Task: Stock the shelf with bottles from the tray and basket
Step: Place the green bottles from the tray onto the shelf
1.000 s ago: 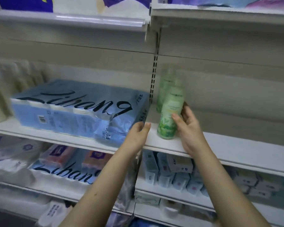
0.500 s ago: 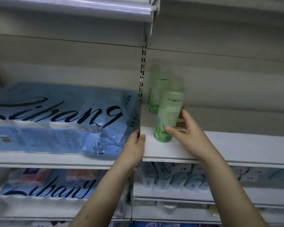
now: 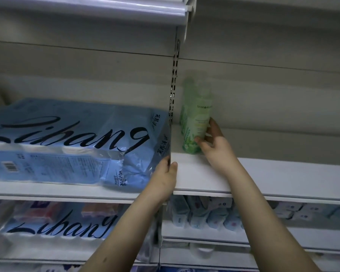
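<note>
Green bottle gripped at the shelf's left end

From the head camera I see my operator's right hand (image 3: 217, 148) with thumb and fingers curled round the lower half of the green bottle (image 3: 196, 122), which stands upright on the white shelf (image 3: 273, 173). Its label starts "SHIR"; the rest blurs. At the bottle's 7 o'clock the left hand (image 3: 165, 177) lays near-straight fingers on the shelf edge, holding nothing. At 9 o'clock lies a blue pack (image 3: 77, 142) lettered "Libang".
</note>
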